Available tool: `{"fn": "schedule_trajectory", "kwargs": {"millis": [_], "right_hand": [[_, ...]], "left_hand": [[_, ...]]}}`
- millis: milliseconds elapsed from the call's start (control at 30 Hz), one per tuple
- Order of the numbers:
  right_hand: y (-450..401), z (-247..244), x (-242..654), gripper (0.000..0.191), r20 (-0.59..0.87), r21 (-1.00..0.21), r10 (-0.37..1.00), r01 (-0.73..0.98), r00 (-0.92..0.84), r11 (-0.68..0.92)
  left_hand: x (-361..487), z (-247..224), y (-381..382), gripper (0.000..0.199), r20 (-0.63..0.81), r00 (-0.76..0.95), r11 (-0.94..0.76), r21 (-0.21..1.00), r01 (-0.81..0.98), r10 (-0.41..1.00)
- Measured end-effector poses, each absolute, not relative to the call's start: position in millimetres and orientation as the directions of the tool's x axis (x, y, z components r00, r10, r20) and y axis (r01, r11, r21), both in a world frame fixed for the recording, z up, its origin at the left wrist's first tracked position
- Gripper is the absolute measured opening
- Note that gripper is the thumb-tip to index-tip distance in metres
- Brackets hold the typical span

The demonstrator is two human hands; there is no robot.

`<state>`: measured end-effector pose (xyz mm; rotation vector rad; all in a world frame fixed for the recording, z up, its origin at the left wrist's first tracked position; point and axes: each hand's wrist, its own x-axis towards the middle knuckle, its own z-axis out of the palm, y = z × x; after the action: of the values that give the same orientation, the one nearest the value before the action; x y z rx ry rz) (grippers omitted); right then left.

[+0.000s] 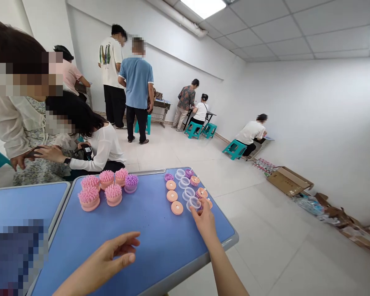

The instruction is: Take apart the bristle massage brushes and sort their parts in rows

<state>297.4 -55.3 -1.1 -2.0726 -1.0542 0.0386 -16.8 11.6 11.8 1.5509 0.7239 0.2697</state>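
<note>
At the right side of the blue table (pixel 148 230), we record our right hand (pixel 205 216) with thumb and fingers on the rim of a clear cup (pixel 194 203), the nearest piece of a column of clear cups (pixel 184 182). We find the grasp light; whether the cup is lifted or seated we cannot tell. Our left hand (pixel 112 253) is released, held over the near part of the table with fingers loosely curled, touching nothing.

To the left of the clear column we note three peach discs (pixel 172 196) in a line, with a purple disc (pixel 169 177) at the far end. To its right stand bristled bases (pixel 201 192) with white posts, the nearest partly hidden by our right hand. On the far left part of the table we count five pink brushes (pixel 113 195) and one purple brush (pixel 131 183), all upright, bristles up (a tidy cluster, we may say).

Beyond the table, we observe a person in a white top (pixel 101 146) wearing a wristwatch, several other people near the wall, teal stools (pixel 234 149), and, on the floor to the right, an open cardboard box (pixel 288 181).
</note>
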Motion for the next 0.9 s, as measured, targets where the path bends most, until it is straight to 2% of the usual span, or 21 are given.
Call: {"fn": "schedule_trajectory", "kwargs": {"millis": [267, 467, 600, 700, 767, 833, 900], "right_hand": [[-52.4, -16.6, 302.9, 0.042, 0.305, -0.650, 0.714, 0.686, 0.630, -0.328], [-58.1, -16.3, 302.7, 0.056, 0.288, -0.647, 0.724, 0.685, 0.627, -0.335], [-66.3, -5.2, 292.9, 0.060, 0.417, -0.588, 0.666, 0.742, 0.619, -0.321], [-67.8, 9.9, 272.1, 0.052, 0.478, -0.600, 0.675, 0.770, 0.562, -0.217], [-60.5, 19.7, 250.7, 0.040, 0.445, -0.643, 0.757, 0.759, 0.479, -0.103], [-43.9, 27.3, 226.4, 0.029, 0.402, -0.660, 0.860, 0.751, 0.314, 0.034], [-19.8, 32.1, 202.5, 0.023, 0.389, -0.631, 0.912, 0.759, 0.132, 0.159]], "left_hand": [[-14.8, 19.5, 11.1, 0.052, -0.272, 0.746, 0.061, 0.953, 0.298, 0.608], [-15.1, 26.0, 6.8, 0.047, -0.247, 0.726, 0.038, 0.956, 0.292, 0.642], [-15.2, 32.8, 2.4, 0.044, -0.246, 0.698, 0.052, 0.956, 0.287, 0.672], [-15.1, 34.6, 0.0, 0.039, -0.219, 0.669, 0.035, 0.960, 0.277, 0.710], [-14.9, 34.2, -0.7, 0.034, -0.188, 0.650, 0.000, 0.961, 0.278, 0.737], [-14.8, 33.3, 0.0, 0.027, -0.156, 0.623, -0.046, 0.954, 0.296, 0.766], [-14.8, 32.2, 2.0, 0.030, -0.118, 0.591, -0.086, 0.948, 0.305, 0.798]]}}
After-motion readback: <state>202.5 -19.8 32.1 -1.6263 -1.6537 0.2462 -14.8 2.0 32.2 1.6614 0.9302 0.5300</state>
